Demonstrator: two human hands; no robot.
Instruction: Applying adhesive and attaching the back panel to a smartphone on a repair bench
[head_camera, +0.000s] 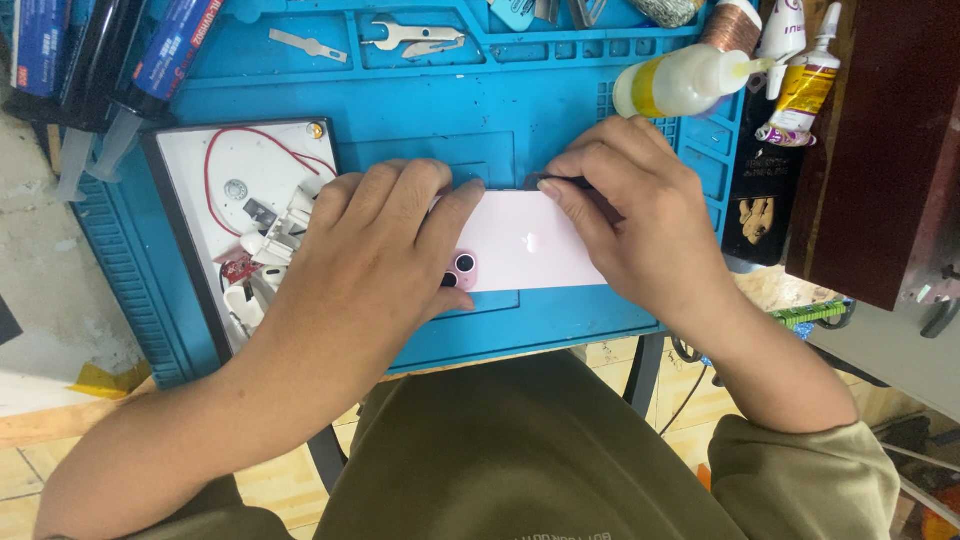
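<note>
A pale pink smartphone lies back-up on a blue work mat, its two camera lenses toward me. My left hand presses down on the phone's camera end, fingers curled over its far edge. My right hand rests on the other end and pinches a small dark tool against the phone's far edge. Most of the tool is hidden under my fingers.
A white tray with a red wire and small white parts sits left of the phone. Metal tools lie in the mat's far compartments. Bottles and glue tubes stand at the far right. Dark cartridges lie far left.
</note>
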